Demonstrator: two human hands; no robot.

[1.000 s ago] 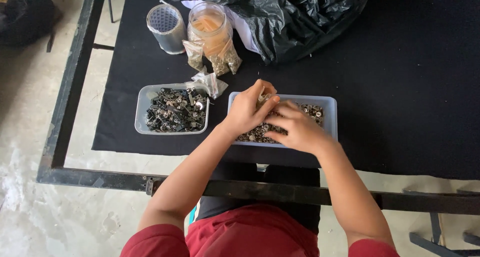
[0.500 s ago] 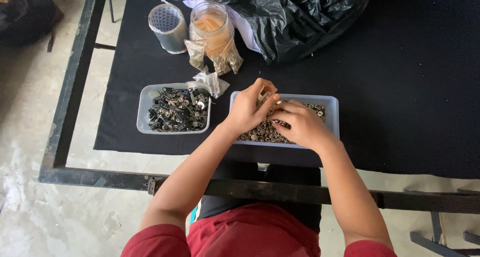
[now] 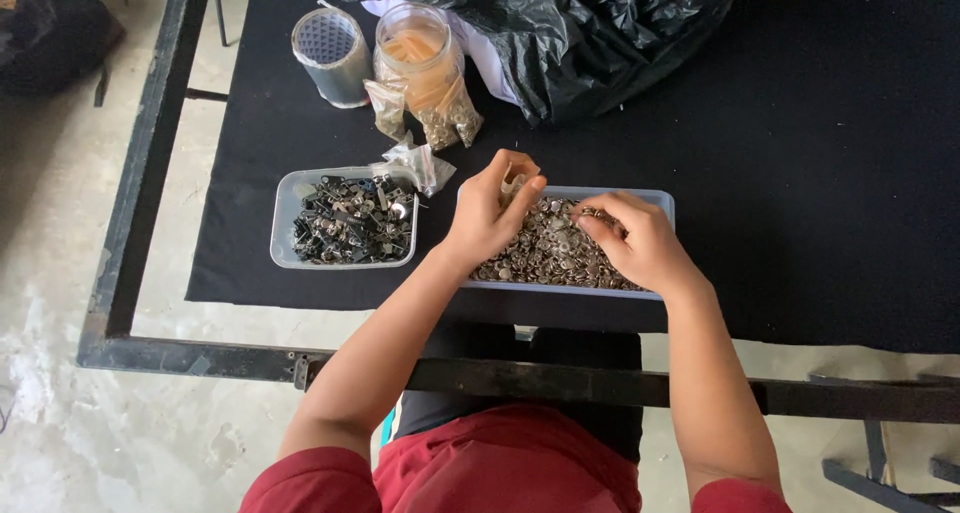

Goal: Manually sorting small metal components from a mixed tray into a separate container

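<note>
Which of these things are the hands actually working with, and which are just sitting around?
In use:
- left hand, pinching a small piece
- right hand, picking in the pile
- tray of small round metal pieces

Lying about:
- tray of dark metal parts
- glass jar
- tape roll
- small plastic bags
- black plastic bag

Bare black cloth (image 3: 800, 173) lies right; jar (image 3: 420, 63) blocks behind.

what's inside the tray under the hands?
The right tray holds a heap of small round metal pieces. The left hand and right hand cover part of it.
</note>
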